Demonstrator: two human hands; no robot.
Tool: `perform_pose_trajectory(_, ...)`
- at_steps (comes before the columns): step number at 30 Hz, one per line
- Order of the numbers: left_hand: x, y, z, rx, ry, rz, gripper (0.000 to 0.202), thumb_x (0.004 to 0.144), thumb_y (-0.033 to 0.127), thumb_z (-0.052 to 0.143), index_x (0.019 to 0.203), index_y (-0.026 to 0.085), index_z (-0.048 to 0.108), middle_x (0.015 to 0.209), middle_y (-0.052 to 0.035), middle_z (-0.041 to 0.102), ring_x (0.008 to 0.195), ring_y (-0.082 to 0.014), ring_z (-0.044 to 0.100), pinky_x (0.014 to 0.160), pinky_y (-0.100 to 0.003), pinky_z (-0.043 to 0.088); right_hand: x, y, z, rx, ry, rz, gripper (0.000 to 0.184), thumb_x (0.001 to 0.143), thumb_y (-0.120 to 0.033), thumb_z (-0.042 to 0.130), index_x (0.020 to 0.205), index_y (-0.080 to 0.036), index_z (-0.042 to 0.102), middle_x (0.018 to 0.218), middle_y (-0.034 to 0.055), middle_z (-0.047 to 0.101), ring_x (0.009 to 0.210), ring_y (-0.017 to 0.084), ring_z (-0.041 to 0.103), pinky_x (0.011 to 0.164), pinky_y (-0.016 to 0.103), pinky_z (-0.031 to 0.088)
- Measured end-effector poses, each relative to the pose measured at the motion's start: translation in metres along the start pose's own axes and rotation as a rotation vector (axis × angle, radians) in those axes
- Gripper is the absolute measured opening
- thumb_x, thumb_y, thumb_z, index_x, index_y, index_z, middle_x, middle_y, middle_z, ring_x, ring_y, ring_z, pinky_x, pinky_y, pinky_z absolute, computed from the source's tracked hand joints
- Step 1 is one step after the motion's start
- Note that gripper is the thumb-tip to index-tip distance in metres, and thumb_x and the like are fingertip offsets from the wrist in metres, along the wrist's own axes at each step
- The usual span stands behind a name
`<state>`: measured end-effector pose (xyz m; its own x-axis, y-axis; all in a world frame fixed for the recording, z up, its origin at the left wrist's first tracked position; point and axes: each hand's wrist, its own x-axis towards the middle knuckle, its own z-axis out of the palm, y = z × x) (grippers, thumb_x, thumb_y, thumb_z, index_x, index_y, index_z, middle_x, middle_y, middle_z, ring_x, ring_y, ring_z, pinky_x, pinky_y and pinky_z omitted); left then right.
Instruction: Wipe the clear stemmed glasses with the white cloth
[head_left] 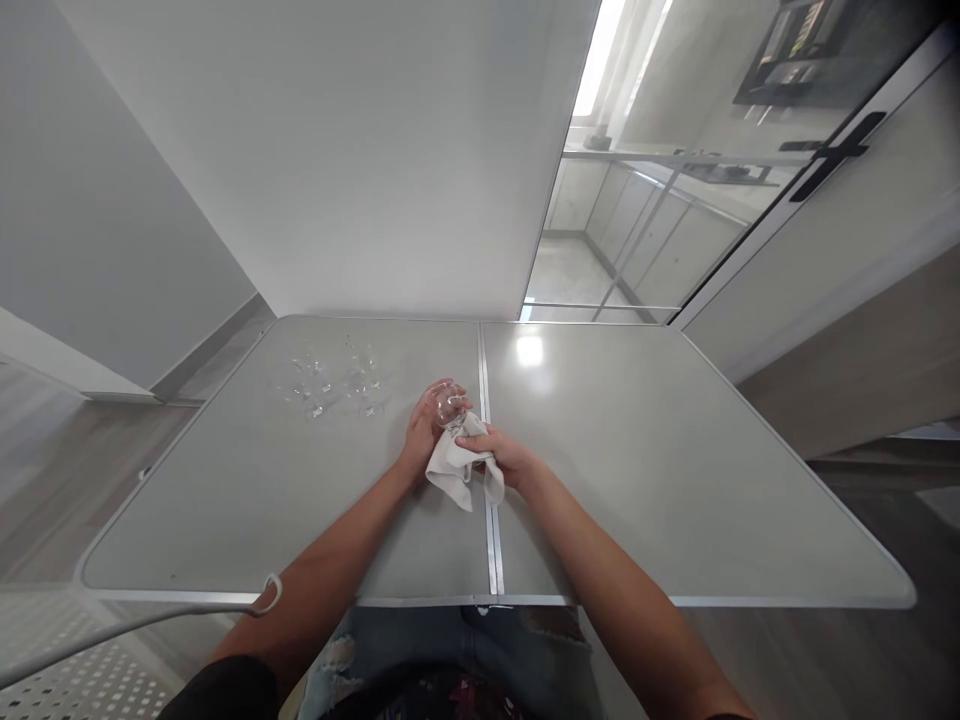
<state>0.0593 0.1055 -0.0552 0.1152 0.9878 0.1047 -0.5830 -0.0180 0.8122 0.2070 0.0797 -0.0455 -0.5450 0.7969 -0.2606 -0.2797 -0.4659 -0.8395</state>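
My left hand (424, 420) is wrapped round the bowl of a clear glass (450, 408) above the middle of the table. A white cloth (451, 474) is gripped in my right hand (504, 452), its thumb lying on top. The cloth covers the lower end of the glass and its corners hang down towards me. What lies under the cloth cannot be seen. To the left, several clear glasses (334, 385) stand together on the table; their outlines are faint.
The pale folding table (630, 480) has a metal seam down its middle and a metal rim. A white wall (375, 180) rises behind it. At right is a glass door (637, 220) with a black handle. A white cable (150, 622) crosses near my left forearm.
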Motion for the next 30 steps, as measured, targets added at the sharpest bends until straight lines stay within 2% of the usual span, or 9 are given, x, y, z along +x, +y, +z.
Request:
perform_pose_trajectory(2, 0.001, -0.002, -0.001, 0.040, 0.006, 0.042, 0.048, 0.090, 0.054, 0.065, 0.125, 0.021, 0.059, 0.115, -0.0099, 0.068, 0.093, -0.0184, 0.070, 0.079, -0.030, 0.057, 0.002, 0.000, -0.001, -0.184, 0.065, -0.111, 0.030, 0.072, -0.039, 0.077, 0.086, -0.018, 0.061, 0.077, 0.0024, 0.066, 0.069, 0.017, 0.060, 0.069, 0.029, 0.047)
perform_pose_trajectory(5, 0.004, -0.007, -0.002, 0.100, 0.056, 0.146, 0.049, 0.087, 0.048, 0.073, 0.126, 0.025, 0.055, 0.123, -0.0099, 0.064, 0.104, -0.0185, 0.069, 0.087, -0.029, 0.056, 0.008, 0.002, -0.002, -0.737, 0.290, -0.355, 0.011, 0.078, -0.025, 0.066, 0.083, -0.019, 0.060, 0.081, 0.0050, 0.067, 0.078, 0.020, 0.058, 0.078, 0.032, 0.045)
perform_pose_trajectory(8, 0.004, -0.010, -0.003, 0.088, 0.084, 0.174, 0.053, 0.085, 0.048, 0.074, 0.129, 0.027, 0.053, 0.132, -0.0106, 0.061, 0.116, -0.0213, 0.066, 0.095, -0.032, 0.054, 0.011, 0.005, -0.005, -1.048, 0.460, -0.482, 0.010, 0.076, -0.018, 0.062, 0.085, -0.020, 0.061, 0.085, 0.0070, 0.068, 0.082, 0.022, 0.058, 0.083, 0.033, 0.043)
perform_pose_trajectory(10, 0.003, -0.009, -0.003, 0.066, 0.062, 0.138, 0.053, 0.087, 0.051, 0.072, 0.129, 0.026, 0.054, 0.132, -0.0115, 0.062, 0.119, -0.0241, 0.066, 0.097, -0.035, 0.054, 0.013, 0.007, -0.008, -0.929, 0.434, -0.483, 0.007, 0.079, -0.025, 0.065, 0.082, -0.020, 0.062, 0.080, 0.0051, 0.067, 0.076, 0.020, 0.057, 0.076, 0.031, 0.043)
perform_pose_trajectory(14, 0.000, -0.006, -0.003, 0.055, -0.043, 0.046, 0.055, 0.085, 0.053, 0.073, 0.129, 0.023, 0.058, 0.135, -0.0146, 0.064, 0.118, -0.0286, 0.067, 0.098, -0.041, 0.054, 0.016, 0.010, -0.009, -0.268, 0.250, -0.357, 0.032, 0.078, -0.048, 0.075, 0.080, -0.018, 0.065, 0.074, 0.0021, 0.066, 0.065, 0.016, 0.057, 0.065, 0.028, 0.045)
perform_pose_trajectory(16, -0.001, -0.005, -0.003, 0.071, -0.093, -0.007, 0.058, 0.084, 0.051, 0.075, 0.130, 0.020, 0.059, 0.136, -0.0166, 0.065, 0.116, -0.0292, 0.068, 0.098, -0.041, 0.054, 0.016, 0.010, -0.010, -0.032, 0.241, -0.295, 0.036, 0.073, -0.049, 0.082, 0.085, -0.017, 0.068, 0.076, 0.0028, 0.068, 0.066, 0.016, 0.060, 0.065, 0.029, 0.048)
perform_pose_trajectory(19, -0.002, -0.005, -0.002, 0.082, -0.099, -0.048, 0.059, 0.083, 0.049, 0.076, 0.130, 0.018, 0.060, 0.131, -0.0175, 0.068, 0.110, -0.0284, 0.071, 0.094, -0.039, 0.056, 0.016, 0.007, -0.012, 0.113, 0.268, -0.236, 0.036, 0.069, -0.045, 0.087, 0.083, -0.017, 0.070, 0.075, 0.0031, 0.069, 0.064, 0.015, 0.061, 0.064, 0.028, 0.049)
perform_pose_trajectory(25, -0.002, -0.008, -0.006, 0.066, -0.112, -0.023, 0.071, 0.077, 0.055, 0.080, 0.133, 0.017, 0.059, 0.127, -0.0183, 0.070, 0.106, -0.0291, 0.072, 0.087, -0.036, 0.057, 0.014, 0.004, -0.018, -0.103, 0.227, -0.252, 0.033, 0.073, -0.047, 0.080, 0.076, -0.016, 0.068, 0.070, 0.0018, 0.065, 0.061, 0.014, 0.055, 0.061, 0.027, 0.045)
perform_pose_trajectory(30, 0.003, -0.012, -0.010, 0.037, 0.029, 0.047, 0.061, 0.078, 0.050, 0.081, 0.126, 0.019, 0.059, 0.127, -0.0159, 0.069, 0.106, -0.0251, 0.072, 0.091, -0.037, 0.056, 0.005, 0.000, -0.020, -0.669, 0.464, -0.503, 0.007, 0.071, -0.024, 0.069, 0.068, -0.018, 0.067, 0.061, -0.0016, 0.057, 0.065, 0.016, 0.053, 0.065, 0.027, 0.040)
